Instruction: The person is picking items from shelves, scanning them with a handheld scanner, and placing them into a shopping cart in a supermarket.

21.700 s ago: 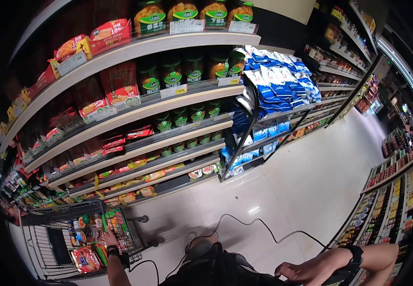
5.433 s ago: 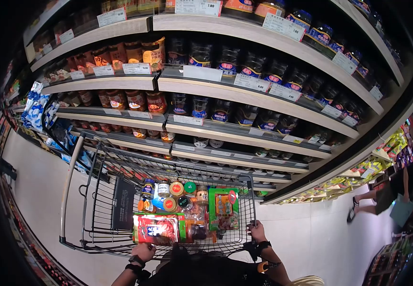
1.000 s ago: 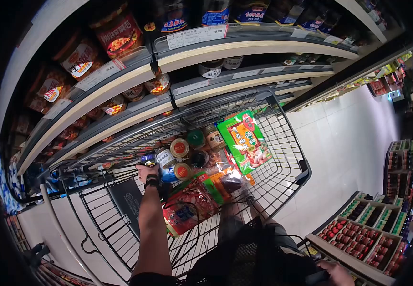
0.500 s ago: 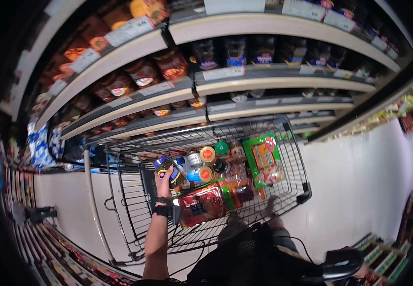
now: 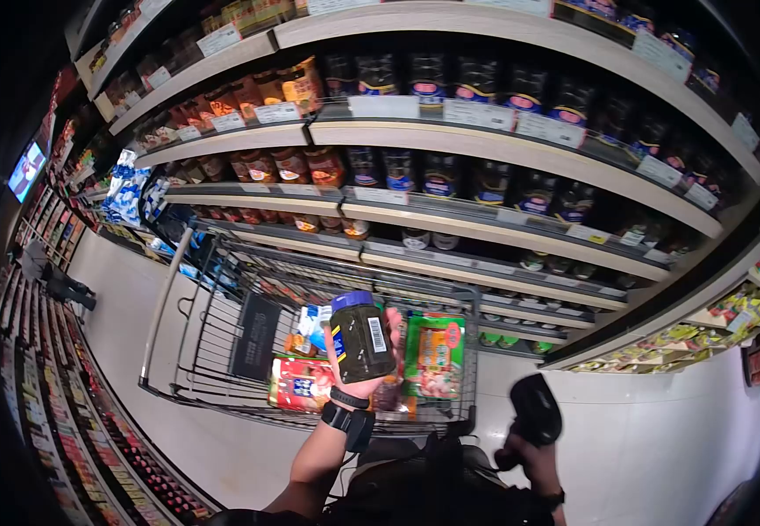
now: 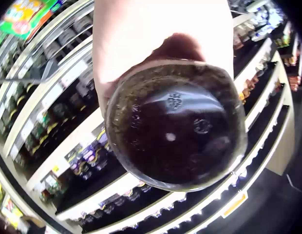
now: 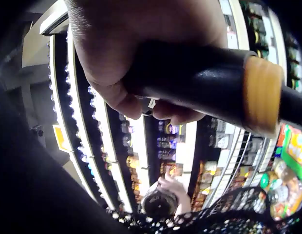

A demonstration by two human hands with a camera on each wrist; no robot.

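Your left hand [image 5: 358, 377] grips a dark jar [image 5: 360, 337] with a blue lid, raised upright above the near edge of the shopping cart [image 5: 213, 351]. Its barcode label faces you, which looks like the reason for holding it so high and square. Your right hand [image 5: 524, 451] is wrapped round the handle of a black handheld scanner [image 5: 533, 412], low and to the right, well apart from the jar. The green packet [image 5: 432, 355] and red packet [image 5: 301, 386] lie in the cart's basket below; the shelves [image 5: 450, 140] behind carry rows of jars.
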